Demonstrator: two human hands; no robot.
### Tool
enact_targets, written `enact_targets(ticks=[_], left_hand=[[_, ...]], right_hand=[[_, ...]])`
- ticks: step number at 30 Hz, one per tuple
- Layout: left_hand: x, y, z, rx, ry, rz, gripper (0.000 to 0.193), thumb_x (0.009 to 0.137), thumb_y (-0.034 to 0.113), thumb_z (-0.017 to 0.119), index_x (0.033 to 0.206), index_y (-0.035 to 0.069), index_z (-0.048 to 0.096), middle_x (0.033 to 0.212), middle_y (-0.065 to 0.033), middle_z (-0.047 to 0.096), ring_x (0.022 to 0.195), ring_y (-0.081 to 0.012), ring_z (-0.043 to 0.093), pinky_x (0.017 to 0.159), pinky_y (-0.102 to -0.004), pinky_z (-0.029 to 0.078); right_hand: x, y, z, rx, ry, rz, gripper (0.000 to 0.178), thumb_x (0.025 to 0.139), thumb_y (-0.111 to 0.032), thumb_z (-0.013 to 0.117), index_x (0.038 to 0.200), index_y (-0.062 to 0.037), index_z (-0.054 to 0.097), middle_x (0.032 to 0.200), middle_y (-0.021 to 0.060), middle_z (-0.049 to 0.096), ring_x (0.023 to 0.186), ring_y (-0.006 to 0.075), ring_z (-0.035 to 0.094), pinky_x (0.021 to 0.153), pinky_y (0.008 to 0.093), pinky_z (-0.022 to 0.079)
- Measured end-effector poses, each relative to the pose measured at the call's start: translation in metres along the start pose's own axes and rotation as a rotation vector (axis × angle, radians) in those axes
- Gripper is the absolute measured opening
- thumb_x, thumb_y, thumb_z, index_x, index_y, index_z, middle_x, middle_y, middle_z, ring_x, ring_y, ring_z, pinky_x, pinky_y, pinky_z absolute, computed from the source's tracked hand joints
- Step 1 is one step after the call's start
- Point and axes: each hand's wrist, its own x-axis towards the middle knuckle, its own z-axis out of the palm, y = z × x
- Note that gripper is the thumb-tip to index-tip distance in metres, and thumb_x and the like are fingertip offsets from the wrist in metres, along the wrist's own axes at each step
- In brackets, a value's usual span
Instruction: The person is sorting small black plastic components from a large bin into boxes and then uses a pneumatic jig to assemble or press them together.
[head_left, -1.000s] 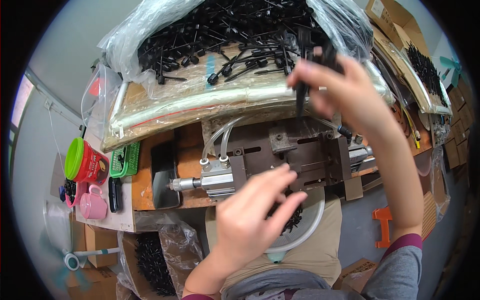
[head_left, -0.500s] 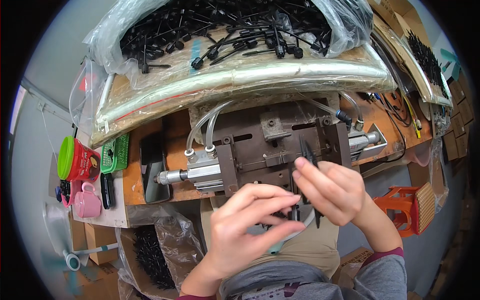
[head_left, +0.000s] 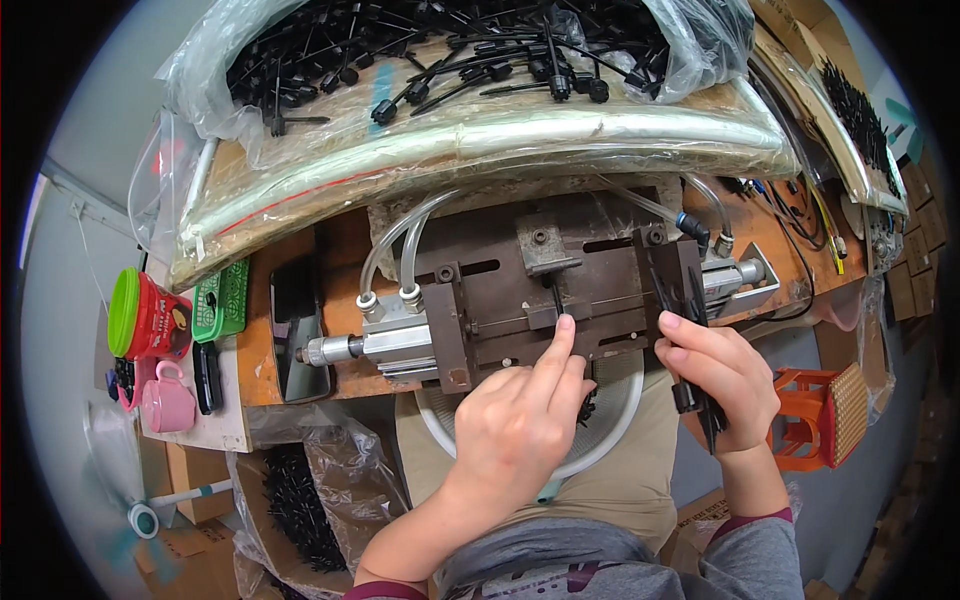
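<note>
A brown metal clamping fixture (head_left: 505, 320) with an air cylinder at each end lies across the table in front of me. My left hand (head_left: 520, 425) reaches to its middle, index finger stretched out and the other fingers curled; the thumb is hidden. The fingertip touches the near end of a black rod (head_left: 558, 298) that lies in the small central block. At the fixture's right end, my right hand (head_left: 728, 385) is closed around several thin black plastic rods (head_left: 692, 345), one with a thicker ribbed head. A white-rimmed mesh basket (head_left: 632, 405) rests on my lap beneath the hands.
Black rods with round heads (head_left: 480, 70) pile up on the plastic-wrapped shelf (head_left: 480, 140) behind the fixture. Clear air hoses (head_left: 385, 250) rise from the cylinders. At left are a phone (head_left: 298, 330), a pink cup (head_left: 168, 400) and a green basket (head_left: 230, 300). An orange stool (head_left: 820, 420) stands right.
My left hand has moved forward to the central block, where a black rod now lies. My right hand, with its rods, has drawn away to the right.
</note>
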Motion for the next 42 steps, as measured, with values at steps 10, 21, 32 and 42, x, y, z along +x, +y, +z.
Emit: enact_targets(ticks=[10, 21, 32, 42], left_hand=[[-0.002, 0.002, -0.01, -0.486, 0.029, -0.074, 0.034, 0.068, 0.007, 0.085, 0.098, 0.001, 0.071, 0.103, -0.0129, 0.073, 0.072, -0.0177, 0.07, 0.063, -0.0265, 0.056], [-0.011, 0.006, -0.015, -0.244, 0.069, -0.072, 0.034, 0.066, 0.002, 0.083, 0.097, -0.001, 0.07, 0.102, -0.0117, 0.07, 0.076, -0.0227, 0.067, 0.066, -0.0306, 0.056], [-0.003, 0.002, -0.002, 0.012, -0.069, -0.034, 0.032, 0.068, 0.011, 0.081, 0.096, 0.002, 0.071, 0.116, -0.0128, 0.07, 0.066, -0.018, 0.067, 0.06, -0.0278, 0.052], [-0.002, 0.01, -0.016, -0.375, 0.168, 0.15, 0.042, 0.057, 0.004, 0.082, 0.098, 0.004, 0.073, 0.101, -0.0076, 0.071, 0.085, -0.023, 0.069, 0.069, -0.0314, 0.056]], right_hand=[[-0.002, -0.007, 0.005, -0.25, -0.045, -0.236, 0.023, 0.068, 0.001, 0.075, 0.09, 0.0041, 0.071, 0.097, 0.0144, 0.068, 0.063, 0.0167, 0.059, 0.054, 0.0259, 0.051], [-0.007, -0.014, 0.011, 0.203, 0.095, 0.28, 0.019, 0.087, 0.008, 0.063, 0.106, 0.0049, 0.063, 0.111, 0.0251, 0.067, 0.092, 0.0309, 0.072, 0.075, 0.0344, 0.06], [0.0, -0.024, -0.008, 0.895, 0.175, 0.9, 0.026, 0.102, -0.017, 0.052, 0.094, 0.0063, 0.06, 0.1, 0.0095, 0.05, 0.054, 0.0062, 0.047, 0.045, 0.0202, 0.034], [0.006, -0.033, 0.004, 1.583, 0.109, 1.251, 0.017, 0.098, -0.015, 0.054, 0.098, 0.0023, 0.056, 0.092, 0.0121, 0.06, 0.052, 0.0138, 0.053, 0.04, 0.0245, 0.038]])
